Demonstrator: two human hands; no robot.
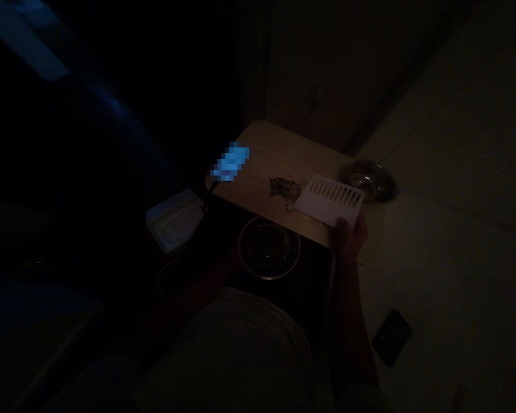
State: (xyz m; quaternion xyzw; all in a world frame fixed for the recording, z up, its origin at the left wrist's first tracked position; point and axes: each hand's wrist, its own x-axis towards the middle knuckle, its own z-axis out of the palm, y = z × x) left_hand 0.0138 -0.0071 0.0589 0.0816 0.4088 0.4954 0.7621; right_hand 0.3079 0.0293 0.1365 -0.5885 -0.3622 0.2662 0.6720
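in the head view, the right hand (pixel 351 236) is holding a white slotted scraper (pixel 322 205), fingers clamped on its near right corner. dark bits (pixel 284 188) are lying by its left end, near the counter's (pixel 262 140) front edge, so the job is looking unfinished. the left hand (pixel 235 261) is being at a round bowl (pixel 270 278) below that edge; i cannot tell its fingers.

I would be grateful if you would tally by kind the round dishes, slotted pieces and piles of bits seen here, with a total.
Round dishes: 2 (rimmed dish by the near edge of the wooden table, shiny dish at its right end)
Slotted white piece: 1 (in the right hand)
Pile of small dark bits: 1 (on the table)
Total: 4
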